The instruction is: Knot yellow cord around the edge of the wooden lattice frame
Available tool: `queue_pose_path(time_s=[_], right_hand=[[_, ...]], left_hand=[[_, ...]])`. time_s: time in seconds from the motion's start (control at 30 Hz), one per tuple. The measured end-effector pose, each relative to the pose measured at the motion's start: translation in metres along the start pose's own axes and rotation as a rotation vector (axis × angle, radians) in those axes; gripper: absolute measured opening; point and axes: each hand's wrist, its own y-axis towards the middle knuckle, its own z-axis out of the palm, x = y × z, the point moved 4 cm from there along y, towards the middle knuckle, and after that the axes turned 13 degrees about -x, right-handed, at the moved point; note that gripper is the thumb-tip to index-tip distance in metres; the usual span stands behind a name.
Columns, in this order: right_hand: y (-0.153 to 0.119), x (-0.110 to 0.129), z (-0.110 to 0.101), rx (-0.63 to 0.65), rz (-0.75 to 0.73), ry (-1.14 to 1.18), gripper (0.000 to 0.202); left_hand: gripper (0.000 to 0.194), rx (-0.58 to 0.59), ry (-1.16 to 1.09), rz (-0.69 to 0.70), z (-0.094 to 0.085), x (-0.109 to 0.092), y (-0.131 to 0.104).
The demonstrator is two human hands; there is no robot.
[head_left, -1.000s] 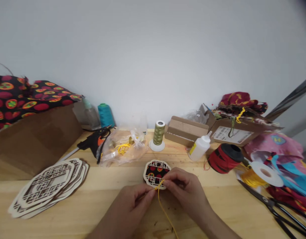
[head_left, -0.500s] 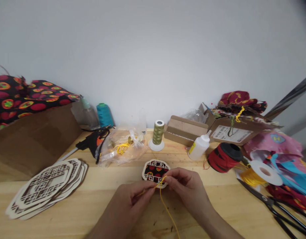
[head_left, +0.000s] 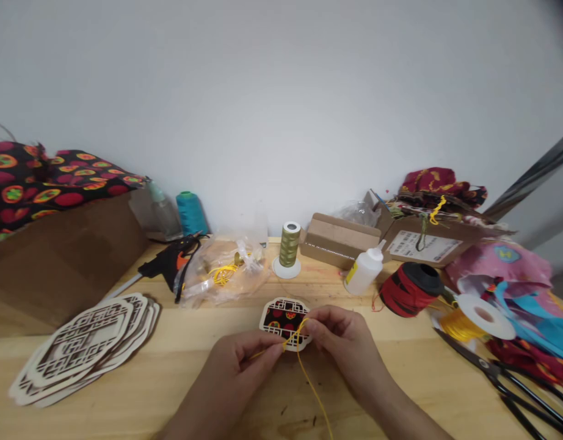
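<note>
left hand and right hand pinch a yellow cord at the near side of a lattice panel

both hands close at the fingertips (whether cord touches panel, i can't tell). the panel lies on the worktop, an olive thread spool behind it, a white bottle beyond it rightward, stacked wooden frames to its left.

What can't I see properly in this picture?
In the head view:
Yellow cord: its lower end, cut off by the bottom edge.
Small lattice frame: part of its right side, hidden by the right hand.
Black scissors: handle ends, cut off at the lower right.
Box label: print too small to read.
</note>
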Motion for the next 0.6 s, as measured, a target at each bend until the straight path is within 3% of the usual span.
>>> queue_pose_path(time_s=[0.1, 0.23, 0.33, 0.47, 0.6], right_hand=[[-0.002, 0.008, -0.003, 0.067, -0.043, 0.171, 0.013], [-0.010, 0.024, 0.000, 0.318, -0.202, 0.287, 0.018], [-0.017, 0.026, 0.006, 0.397, -0.351, 0.063, 0.029], [-0.021, 0.018, 0.013, 0.362, -0.630, -0.406, 0.025], [-0.021, 0.010, 0.016, 0.287, -0.862, -0.660, 0.025]], left_hand=[[0.021, 0.008, -0.007, -0.002, 0.000, 0.002, 0.000], [0.022, -0.007, 0.024, 0.024, 0.000, 0.004, 0.000], [0.023, 0.001, 0.096, 0.085, 0.000, 0.002, -0.002], [0.023, -0.015, 0.209, 0.174, -0.002, -0.002, -0.005], [0.023, 0.003, 0.289, 0.191, -0.003, -0.003, -0.004]])
